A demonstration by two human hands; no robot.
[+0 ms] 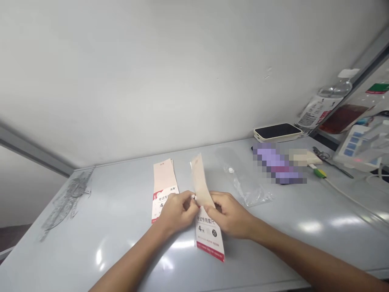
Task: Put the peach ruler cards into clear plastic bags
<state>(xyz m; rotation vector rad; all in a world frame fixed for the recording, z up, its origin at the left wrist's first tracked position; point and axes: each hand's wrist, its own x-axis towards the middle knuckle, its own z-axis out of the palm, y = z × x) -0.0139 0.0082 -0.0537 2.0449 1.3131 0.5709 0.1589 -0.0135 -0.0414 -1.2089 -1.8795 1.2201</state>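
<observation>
My right hand [229, 213] grips a tall ruler set packet [209, 235] by its right edge, thumb in front. The packet is pale pink above, with a white and red printed label below, and it stands tilted up from the table. My left hand [179, 211] is closed in a pinch at its left edge, where a small white snap button [193, 196] shows at the fingertips. Clear plastic shows along the packet's upper left edge. Left of it lies a similar pink card packet [163, 174], its lower part partly behind my left hand.
An empty clear plastic sleeve [247, 186] with a white button lies to the right. Beyond are a blurred purple item [276, 164], a phone [278, 132], scissors [331, 160], a white cable [349, 196] and a bottle [328, 101]. Dark smudges [68, 200] mark the grey table's left side.
</observation>
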